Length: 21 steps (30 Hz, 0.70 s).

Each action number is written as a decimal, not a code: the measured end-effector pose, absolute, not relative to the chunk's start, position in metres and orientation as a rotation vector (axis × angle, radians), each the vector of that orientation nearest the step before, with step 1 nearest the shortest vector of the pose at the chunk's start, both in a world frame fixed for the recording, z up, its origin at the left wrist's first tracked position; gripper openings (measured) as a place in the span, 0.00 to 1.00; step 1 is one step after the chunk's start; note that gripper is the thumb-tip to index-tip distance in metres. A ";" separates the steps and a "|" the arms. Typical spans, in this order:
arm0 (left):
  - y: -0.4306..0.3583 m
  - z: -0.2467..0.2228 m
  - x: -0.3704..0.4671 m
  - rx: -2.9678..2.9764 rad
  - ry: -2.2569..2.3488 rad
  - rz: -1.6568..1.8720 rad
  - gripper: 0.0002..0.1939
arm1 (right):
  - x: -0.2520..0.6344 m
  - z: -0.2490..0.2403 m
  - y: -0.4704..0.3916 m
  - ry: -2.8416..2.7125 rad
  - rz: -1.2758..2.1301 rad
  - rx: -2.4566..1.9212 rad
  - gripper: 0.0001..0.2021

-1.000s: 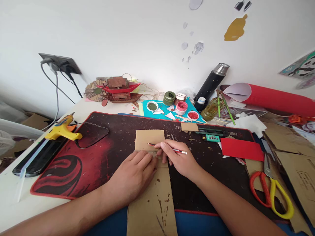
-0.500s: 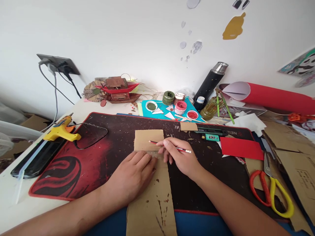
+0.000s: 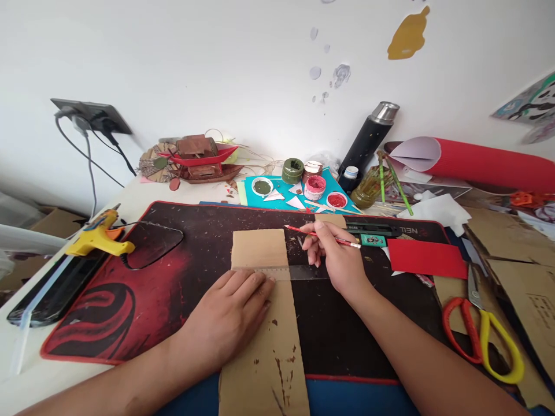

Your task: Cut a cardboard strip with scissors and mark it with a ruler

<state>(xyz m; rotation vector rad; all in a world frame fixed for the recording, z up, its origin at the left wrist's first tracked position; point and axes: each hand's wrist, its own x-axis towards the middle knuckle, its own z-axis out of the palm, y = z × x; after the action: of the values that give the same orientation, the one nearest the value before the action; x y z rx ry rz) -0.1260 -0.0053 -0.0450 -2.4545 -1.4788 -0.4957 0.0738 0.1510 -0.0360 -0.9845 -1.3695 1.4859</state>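
A long strip of brown cardboard (image 3: 259, 245) runs away from me over the black and red desk mat (image 3: 173, 294). A clear plastic ruler (image 3: 310, 272) lies across the strip and sticks out past its right edge. My left hand (image 3: 232, 309) lies flat on the cardboard, its fingertips pressing the ruler down. In my right hand (image 3: 333, 254) is a red pencil (image 3: 299, 230), held between thumb and fingers. Its tip points left, raised above the mat just right of the strip's far end.
A yellow glue gun (image 3: 99, 237) rests at left, its cord looping onto the mat. Scissors (image 3: 481, 329) and red paper (image 3: 427, 258) lie at right. Open paint pots (image 3: 314, 188), a model boat (image 3: 199, 156) and a black flask (image 3: 368, 136) stand along the wall.
My right hand has moved right with the pencil, off the cardboard and over the mat, uncovering more of the ruler. My left hand stays on the ruler. The view has shifted slightly.
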 end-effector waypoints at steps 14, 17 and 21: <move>-0.005 -0.041 -0.123 -2.563 -1.424 -0.556 0.23 | 0.070 -0.032 0.137 -1.505 1.490 -0.961 0.26; -0.005 -0.040 -0.125 -2.454 -1.542 -0.567 0.20 | 0.070 -0.037 0.139 -1.488 1.517 -0.959 0.26; -0.005 -0.042 -0.129 -2.400 -1.604 -0.535 0.18 | 0.072 -0.039 0.145 -1.469 1.504 -0.988 0.26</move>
<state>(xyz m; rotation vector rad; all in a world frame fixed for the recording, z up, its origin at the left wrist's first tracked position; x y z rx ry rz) -0.1289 -0.0048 -0.0417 -2.4005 -1.6041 -0.5350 0.0718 0.1452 -0.0390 -0.9884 -1.4687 1.5036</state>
